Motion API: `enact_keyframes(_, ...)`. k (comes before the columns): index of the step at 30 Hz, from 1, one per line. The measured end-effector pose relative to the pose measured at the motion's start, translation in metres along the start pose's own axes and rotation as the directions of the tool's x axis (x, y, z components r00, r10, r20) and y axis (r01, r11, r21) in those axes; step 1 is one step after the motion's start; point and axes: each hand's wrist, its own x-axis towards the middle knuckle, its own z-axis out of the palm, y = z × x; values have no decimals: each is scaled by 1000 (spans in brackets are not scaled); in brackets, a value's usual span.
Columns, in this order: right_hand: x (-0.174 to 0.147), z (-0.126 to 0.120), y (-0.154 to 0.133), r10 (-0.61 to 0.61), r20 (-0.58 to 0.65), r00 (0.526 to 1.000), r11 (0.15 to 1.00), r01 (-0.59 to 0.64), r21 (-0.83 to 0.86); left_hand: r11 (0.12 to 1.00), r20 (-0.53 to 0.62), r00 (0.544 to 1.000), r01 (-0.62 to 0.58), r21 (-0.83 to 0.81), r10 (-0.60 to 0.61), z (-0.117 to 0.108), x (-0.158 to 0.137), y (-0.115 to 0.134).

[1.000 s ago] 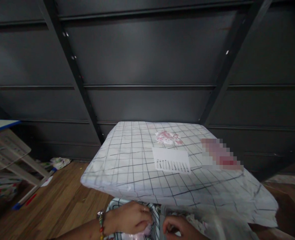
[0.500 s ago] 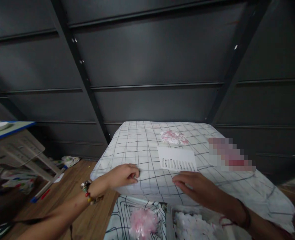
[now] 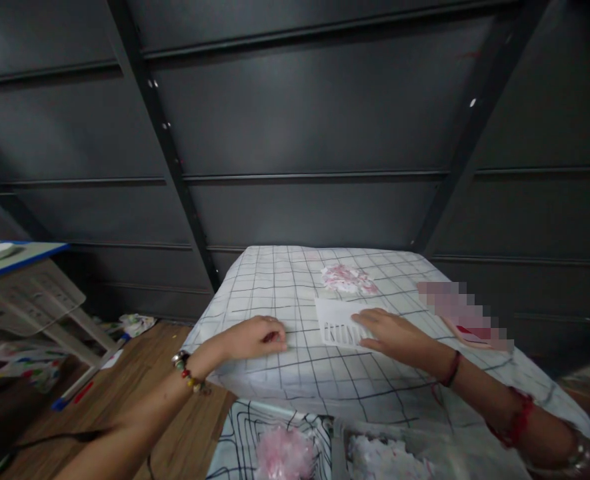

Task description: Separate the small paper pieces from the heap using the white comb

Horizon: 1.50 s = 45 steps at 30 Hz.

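A white sheet (image 3: 332, 311) with a row of narrow slots along its near edge lies on the checked cloth (image 3: 295, 287). My right hand (image 3: 395, 337) rests over the right part of that sheet, its fingers stretched out and its thumb apart, covering some of the slots. To the left, my left hand (image 3: 257, 338) is closed on the cloth, fingers curled in; anything inside them is hidden. Beyond the sheet sits a small heap of pink and white shreds (image 3: 349, 278).
Nearest me are a pink fluffy bundle (image 3: 285, 453) and a clear box (image 3: 341, 443) of white scraps (image 3: 387, 460). A blurred-out reddish item (image 3: 462, 317) lies at the right. A blue-edged desk (image 3: 25, 252) stands left; a dark panelled wall (image 3: 299, 113) rises behind.
My right hand has moved forward from the near side of the slotted sheet onto its right part. My left hand has shifted slightly forward and right, still curled.
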Motion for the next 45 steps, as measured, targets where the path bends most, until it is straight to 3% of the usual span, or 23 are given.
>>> enact_keyframes(2, 1, 0, 2, 3, 67, 998, 1000, -2, -22, 1000, -73, 997, 4, 31, -2, 3, 19, -7)
enact_keyframes(7, 4, -3, 8, -28, 97, 995, 995, 37, -96, 993, -239, 971, 36, 111, -8, 18, 79, -32)
enact_keyframes(14, 6, 3, 3, -147, 66, 987, 961, 158, -228, 972, -252, 968, 62, 225, -3, 15, 127, -53)
enact_keyframes(17, 8, 3, 4, -289, -30, 957, 877, 252, -410, 959, -251, 968, 88, 270, -18, 9, 135, -61)
enact_keyframes(19, 9, -5, 11, -329, -130, 935, 849, 233, -475, 949, -249, 968, 108, 295, -32, 7, 139, -66)
enact_keyframes(21, 13, -19, 24, -282, -221, 934, 871, 153, -467, 939, -256, 965, 136, 317, -54, 6, 142, -68)
enact_keyframes(24, 23, -39, 48, -89, -287, 954, 955, 0, -297, 918, -271, 957, 196, 345, -103, 9, 147, -64)
enact_keyframes(27, 33, -50, 72, -35, -201, 979, 996, 18, -87, 894, -281, 948, 253, 369, -151, 15, 151, -55)
enact_keyframes(32, 39, -56, 105, 139, -192, 971, 988, -125, 86, 882, -217, 944, 313, 353, -248, 29, 157, -49)
enact_keyframes(38, 45, -62, 140, 145, -306, 941, 984, -103, 149, 914, -134, 960, 276, 297, -246, 32, 166, -50)
enact_keyframes(45, 66, -43, 156, 147, -408, 901, 989, -124, 81, 898, -128, 950, 310, 310, -284, 33, 177, -48)
